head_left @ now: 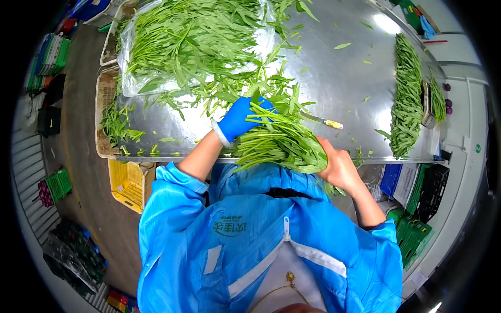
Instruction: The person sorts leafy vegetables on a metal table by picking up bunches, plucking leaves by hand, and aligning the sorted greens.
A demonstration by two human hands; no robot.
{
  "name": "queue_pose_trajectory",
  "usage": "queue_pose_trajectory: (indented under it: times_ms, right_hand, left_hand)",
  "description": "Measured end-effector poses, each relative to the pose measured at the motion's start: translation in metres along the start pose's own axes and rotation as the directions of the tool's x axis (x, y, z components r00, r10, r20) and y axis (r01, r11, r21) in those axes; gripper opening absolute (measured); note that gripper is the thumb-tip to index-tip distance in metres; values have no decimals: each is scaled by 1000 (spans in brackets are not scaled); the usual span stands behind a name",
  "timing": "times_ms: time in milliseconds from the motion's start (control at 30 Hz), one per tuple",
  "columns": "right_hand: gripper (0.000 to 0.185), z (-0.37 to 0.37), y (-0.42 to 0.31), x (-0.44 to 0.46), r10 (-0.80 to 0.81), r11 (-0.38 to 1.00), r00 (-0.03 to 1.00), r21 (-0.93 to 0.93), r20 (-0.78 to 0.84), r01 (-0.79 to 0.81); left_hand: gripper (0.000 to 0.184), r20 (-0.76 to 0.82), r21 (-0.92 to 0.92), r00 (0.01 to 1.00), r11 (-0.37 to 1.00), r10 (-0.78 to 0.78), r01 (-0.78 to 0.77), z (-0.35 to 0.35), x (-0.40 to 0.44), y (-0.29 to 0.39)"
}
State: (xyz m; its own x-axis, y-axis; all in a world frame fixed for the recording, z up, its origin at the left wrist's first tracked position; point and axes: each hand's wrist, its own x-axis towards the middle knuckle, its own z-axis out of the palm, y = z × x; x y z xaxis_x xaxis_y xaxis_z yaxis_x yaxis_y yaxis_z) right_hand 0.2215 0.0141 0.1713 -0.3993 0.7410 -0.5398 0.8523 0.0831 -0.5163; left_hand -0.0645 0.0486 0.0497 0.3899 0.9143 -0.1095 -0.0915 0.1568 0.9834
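Observation:
My left hand [244,119], in a blue glove, is closed around the upper left part of a bunch of leafy green stems [279,142]. The bare fingers of my right hand [334,163] wrap the bunch's right end, with some fingertips hidden behind leaves. The bunch is held at the table's near edge, cut stem ends towards the left. Just beyond it, a small knife [322,120] with a yellowish handle lies on the metal table [344,78]. A large heap of the same greens [193,41] rests on clear plastic at the back left.
Neat rows of greens [407,99] line the table's right side, beside a scale-like metal box [428,104]. White crates [104,115] with leaf scraps stand against the left edge. A yellow crate [128,182] is below it. Green crates [412,237] stand at the lower right.

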Motion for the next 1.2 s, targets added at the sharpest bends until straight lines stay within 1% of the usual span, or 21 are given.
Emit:
queue_pose_trajectory:
  times_ms: [33, 133, 167, 233, 333, 433, 467, 533, 567, 600, 633, 700, 733, 767, 833, 900, 967, 1000, 1100, 1167, 1200]
  right_hand:
    - [70, -2, 2, -1, -3, 999, 1000, 39, 4, 2]
    - [70, -3, 5, -4, -7, 995, 1000, 102, 11, 5]
    - [70, -5, 4, -6, -6, 994, 1000, 113, 11, 5]
    - [70, -10, 10, -12, 39, 992, 999, 121, 20, -41]
    - [70, -19, 12, -18, 77, 992, 997, 102, 21, -79]
    - [71, -20, 10, -16, 48, 995, 999, 87, 24, -50]
    - [71, -18, 9, -12, 11, 995, 1000, 95, 22, -13]
    - [72, -14, 11, -8, -23, 990, 999, 142, 33, 18]
    - [73, -12, 16, -6, -21, 984, 999, 180, 45, 12]
    - [74, -14, 19, -4, -21, 976, 998, 215, 59, 7]
    - [75, -16, 21, -5, -25, 964, 998, 267, 65, 7]
    - [77, -18, 26, -12, -27, 928, 997, 374, 75, -3]
    - [78, -18, 33, -13, -59, 891, 996, 454, 73, 19]
    - [78, -17, 35, -13, -5, 830, 996, 556, 85, -43]
    - [78, -15, 35, -14, 95, 664, 987, 730, 129, -159]
    - [76, -10, 34, -7, 86, 596, 988, 787, 131, -156]
    - [74, -4, 35, -2, 102, 522, 978, 827, 181, -208]
    - [71, -4, 46, 0, 124, 548, 965, 794, 232, -261]
    - [69, -6, 48, -4, 178, 511, 958, 811, 224, -285]
    - [69, -6, 49, -6, 187, 515, 961, 813, 203, -272]
    - [70, -4, 49, -6, 196, 515, 961, 814, 195, -270]
  left_hand:
    - [23, -22, 32, 999, 999, -32, 33, -1, -4, 1]
    - [23, -93, -266, 974, 948, -205, 174, 0, -17, 8]
    - [22, -224, -178, 962, 977, -159, 120, -5, -18, -2]
    - [23, -214, -625, 922, 771, -323, 125, -39, -25, -11]
    - [29, -471, -633, 810, 773, -350, -34, -65, -34, -8]
    - [42, -235, -367, 946, 922, -224, 128, -46, -26, 8]
    - [49, -25, -258, 976, 945, -217, 203, -33, -21, 9]
    - [51, 2, -143, 1000, 990, -22, 22, 12, -15, 14]
    - [51, 47, 82, 999, 996, 16, -20, 16, -16, 20]
    - [50, -24, -238, 965, 939, -262, 249, 9, -17, 20]
    - [48, -33, -343, 945, 892, -326, 296, -14, -16, 3]
    - [39, -316, -554, 905, 830, -284, 67, -52, -23, -19]
    - [36, -386, -564, 873, 825, -297, 31, -65, -29, -19]
    - [34, -452, -569, 838, 822, -307, -6, -68, -30, -5]
    - [46, -243, -536, 923, 834, -299, 129, -60, -39, -9]
    - [48, -73, -650, 980, 754, -186, 94, -13, -33, 7]
    - [50, 51, -325, 993, 938, -106, 117, 14, -31, 15]
    - [50, -32, -299, 992, 948, -122, 107, 15, -26, -6]
    - [36, -340, -480, 911, 876, -233, 45, -36, -21, -15]
    - [26, -562, -369, 780, 927, -276, 62, -70, -26, -17]
    - [27, -553, -307, 799, 949, -237, 69, -76, -28, -19]
